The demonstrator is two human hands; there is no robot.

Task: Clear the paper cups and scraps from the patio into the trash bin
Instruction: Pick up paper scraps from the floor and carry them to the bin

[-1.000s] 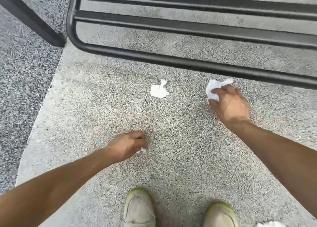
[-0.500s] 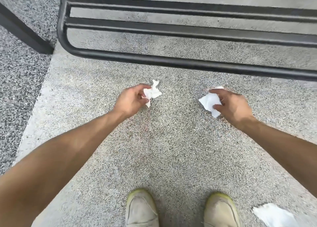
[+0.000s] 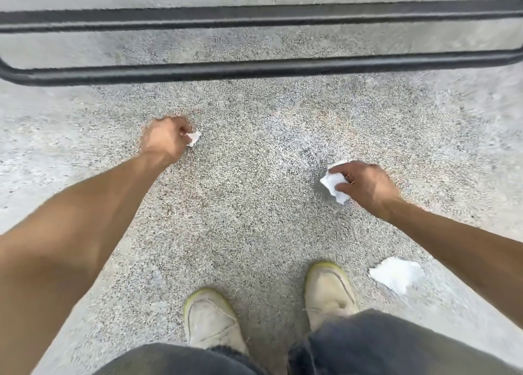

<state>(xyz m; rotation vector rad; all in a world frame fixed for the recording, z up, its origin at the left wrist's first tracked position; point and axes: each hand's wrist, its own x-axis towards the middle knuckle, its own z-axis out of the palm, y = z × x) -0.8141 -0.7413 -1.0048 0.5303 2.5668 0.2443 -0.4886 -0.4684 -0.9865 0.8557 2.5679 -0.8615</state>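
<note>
Since half a second ago your left hand [image 3: 165, 136] has closed into a fist round its white paper scrap [image 3: 194, 138], so that only a small corner now sticks out past the knuckles, where before the piece stood open between the fingertips. Your right hand [image 3: 365, 185] has kept its curled-finger grip on the larger crumpled scrap [image 3: 334, 183], which juts out to the left of the fingers. Both hands sit lower in the view than before, and the third scrap [image 3: 396, 272] on the ground, earlier at the bottom right corner, now lies just right of your right shoe [image 3: 329, 289] and under your right forearm. Your left shoe [image 3: 210, 318] and dark trouser legs [image 3: 396, 343] show at the bottom. You stand on speckled grey pebbled paving [image 3: 254, 204], with black metal rails [image 3: 254, 68] crossing the top of the view, blurred.
</note>
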